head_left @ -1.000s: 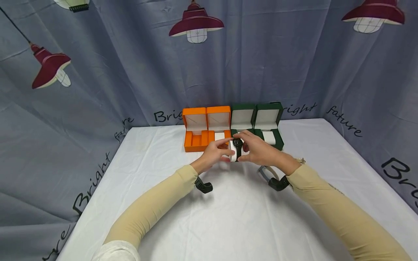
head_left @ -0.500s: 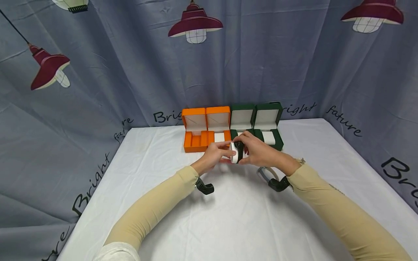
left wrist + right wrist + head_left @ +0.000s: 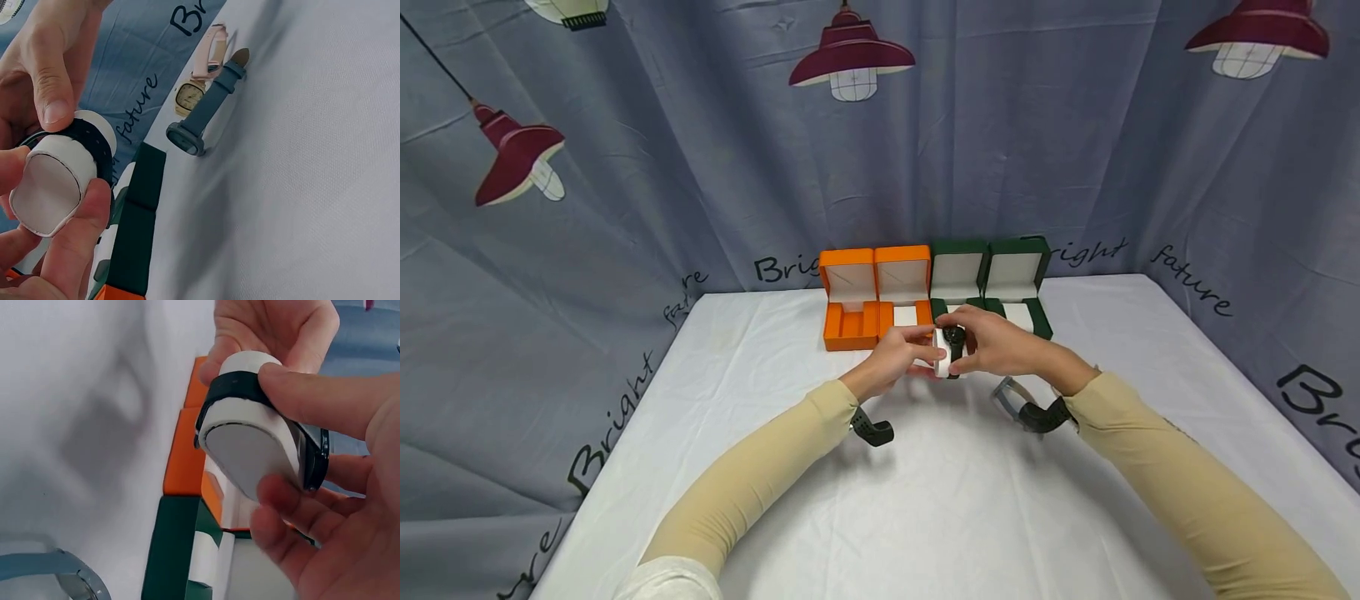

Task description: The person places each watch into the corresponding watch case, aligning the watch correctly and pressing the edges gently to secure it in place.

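A black wristwatch [image 3: 955, 335] has its strap wrapped around a white watch cushion [image 3: 65, 165] between the two hands, in front of the boxes. My left hand [image 3: 892, 360] grips one end of the cushion with thumb and fingers. From the other side, my right hand [image 3: 996, 342] holds the watch, its thumb pressing the black strap [image 3: 237, 386] in the right wrist view. The watch case [image 3: 317, 459] shows only edge-on there, while the head view shows the dial facing up.
Two orange boxes [image 3: 848, 342] and two green boxes [image 3: 1042, 321] stand open in a row at the back of the white table [image 3: 925, 500]. A blue-grey watch [image 3: 206, 109] and a pink-strapped watch [image 3: 190, 94] lie on the cloth near the right forearm.
Both hands have shifted slightly right and toward the person with the cushion and watch. The watch dial turned away, then back into view.
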Action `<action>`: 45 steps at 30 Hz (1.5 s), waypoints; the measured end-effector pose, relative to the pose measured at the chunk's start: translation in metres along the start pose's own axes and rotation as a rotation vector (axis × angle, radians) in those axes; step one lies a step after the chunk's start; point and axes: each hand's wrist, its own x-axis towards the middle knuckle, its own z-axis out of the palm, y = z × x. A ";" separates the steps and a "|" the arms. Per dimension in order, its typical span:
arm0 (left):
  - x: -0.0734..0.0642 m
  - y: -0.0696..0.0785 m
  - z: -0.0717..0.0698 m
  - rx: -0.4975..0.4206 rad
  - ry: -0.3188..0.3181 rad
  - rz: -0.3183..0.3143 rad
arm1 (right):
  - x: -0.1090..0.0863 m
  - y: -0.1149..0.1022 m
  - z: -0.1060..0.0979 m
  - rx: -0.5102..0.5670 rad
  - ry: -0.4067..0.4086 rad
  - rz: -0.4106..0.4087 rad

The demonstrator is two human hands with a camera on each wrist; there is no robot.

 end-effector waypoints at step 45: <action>-0.001 0.003 -0.013 -0.113 -0.043 -0.058 | -0.007 0.002 0.014 -0.074 0.140 -0.048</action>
